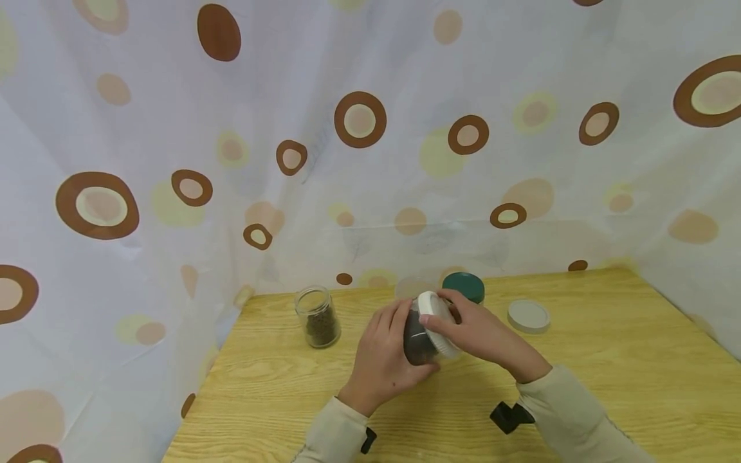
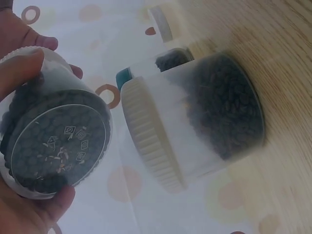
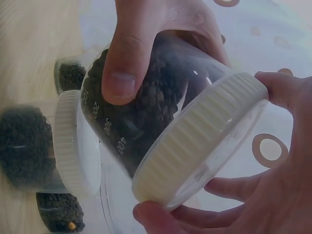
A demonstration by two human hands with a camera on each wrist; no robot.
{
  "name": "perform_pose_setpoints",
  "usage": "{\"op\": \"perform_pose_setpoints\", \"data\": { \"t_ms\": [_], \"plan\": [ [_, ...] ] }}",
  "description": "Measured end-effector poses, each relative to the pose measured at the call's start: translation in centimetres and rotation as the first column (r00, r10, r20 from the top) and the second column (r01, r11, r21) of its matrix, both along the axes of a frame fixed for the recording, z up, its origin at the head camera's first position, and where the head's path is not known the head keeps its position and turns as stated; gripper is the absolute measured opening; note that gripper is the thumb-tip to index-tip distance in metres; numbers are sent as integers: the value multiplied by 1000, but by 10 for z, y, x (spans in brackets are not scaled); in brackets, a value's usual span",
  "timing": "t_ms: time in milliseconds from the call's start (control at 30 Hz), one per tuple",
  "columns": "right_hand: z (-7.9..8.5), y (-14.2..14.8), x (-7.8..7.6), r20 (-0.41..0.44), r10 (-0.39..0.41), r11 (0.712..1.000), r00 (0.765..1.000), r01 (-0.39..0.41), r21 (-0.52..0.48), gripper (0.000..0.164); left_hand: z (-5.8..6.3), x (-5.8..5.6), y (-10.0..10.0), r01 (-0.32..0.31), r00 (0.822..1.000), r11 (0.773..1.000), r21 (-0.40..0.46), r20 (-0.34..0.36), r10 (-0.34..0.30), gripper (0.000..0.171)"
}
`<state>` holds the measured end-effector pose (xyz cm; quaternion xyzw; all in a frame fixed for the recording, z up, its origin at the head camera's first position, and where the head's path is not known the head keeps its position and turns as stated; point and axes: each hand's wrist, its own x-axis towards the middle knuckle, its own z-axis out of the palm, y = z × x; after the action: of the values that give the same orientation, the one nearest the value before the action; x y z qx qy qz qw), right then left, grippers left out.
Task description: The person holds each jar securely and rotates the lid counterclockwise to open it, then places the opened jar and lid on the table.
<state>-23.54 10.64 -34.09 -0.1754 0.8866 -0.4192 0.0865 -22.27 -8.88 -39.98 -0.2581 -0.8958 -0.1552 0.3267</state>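
Observation:
A clear plastic jar (image 3: 161,97) of dark beans or pellets, with measuring numbers on its side, is tilted above the table. My left hand (image 1: 384,354) wraps round the jar's body, its thumb across the wall in the right wrist view. Around the rim of the white ribbed lid (image 3: 204,141), my right hand (image 1: 477,328) grips with spread fingers and thumb. The lid sits on the jar's mouth; whether it is tight I cannot tell. In the left wrist view, the jar's round base (image 2: 58,146) faces the camera. Part of the lid is hidden there.
An uncovered glass jar (image 1: 320,321) of dark grains stands at the left. Behind the hands are a green-lidded jar (image 1: 463,287) and a white-lidded jar (image 2: 195,122) of dark contents. A loose pale lid (image 1: 529,316) lies on the wooden table (image 1: 613,360). A patterned curtain (image 1: 370,180) hangs behind.

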Motion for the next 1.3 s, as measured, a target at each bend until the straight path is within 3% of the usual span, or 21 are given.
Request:
{"op": "perform_pose_setpoints", "data": {
  "t_ms": [167,367,433,533,633,733,967,1300],
  "plan": [
    [-3,0,-2,-32,8,1000,999,-9,-28,82,1,0,0,12,999,1000,17,40,-13,101],
    [-9,1,-4,-105,88,993,991,-95,-63,76,-2,-1,-3,-1,997,1000,13,-71,2,100],
    [-11,1,-3,-146,107,992,984,-115,-50,75,-3,-1,-5,8,997,1000,28,-74,-6,99],
    [-12,1,-1,-233,146,987,961,-157,-30,71,-3,1,-7,54,998,994,94,27,-57,100],
    [-13,1,1,-320,212,973,923,-231,-22,68,-4,3,-10,81,985,982,168,138,-105,103],
    [-14,1,1,-360,259,958,896,-286,-21,66,-4,6,-11,80,980,980,182,166,-111,104],
    [-17,2,-2,-324,263,956,909,-292,-43,69,-4,5,-14,63,986,991,122,143,-81,104],
    [-20,2,-2,-329,265,955,906,-293,-38,70,-3,4,-15,39,994,996,78,98,-46,104]
  ]
}}
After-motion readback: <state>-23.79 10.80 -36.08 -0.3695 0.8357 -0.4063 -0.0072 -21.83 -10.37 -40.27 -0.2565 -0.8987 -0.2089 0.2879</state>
